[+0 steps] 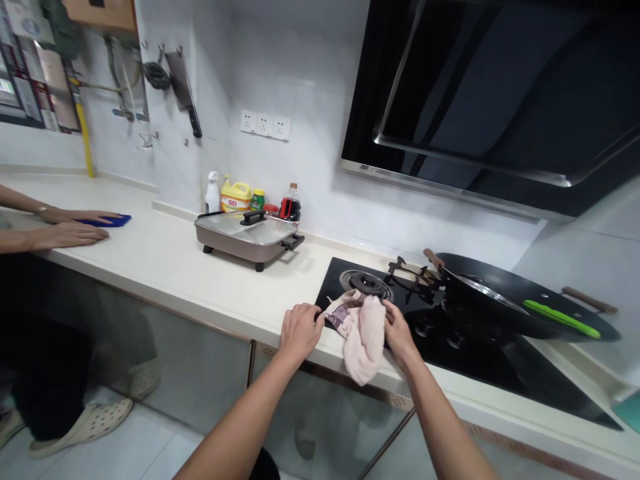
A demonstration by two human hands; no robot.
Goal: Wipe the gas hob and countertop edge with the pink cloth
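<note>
A pale pink cloth [367, 340] with a purple-patterned part lies bunched over the front left corner of the black gas stove [500, 373] and hangs past the counter edge. At its left end, my left hand [301, 331] is closed, with thumb and forefinger pinching the cloth's corner beside the stove's edge. On the other side, my right hand [399, 333] grips the cloth, its fingers partly hidden behind the folds. Just beyond the cloth is the left burner [367, 283], without a pot on it.
A wok [530, 327] with a green-handled utensil [563, 319] sits on the right burner. A lidded electric pan [240, 247] stands left, bottles behind it. The range hood [475, 100] overhangs. Another person's hands [70, 235] rest by a blue cloth [117, 221] at far left.
</note>
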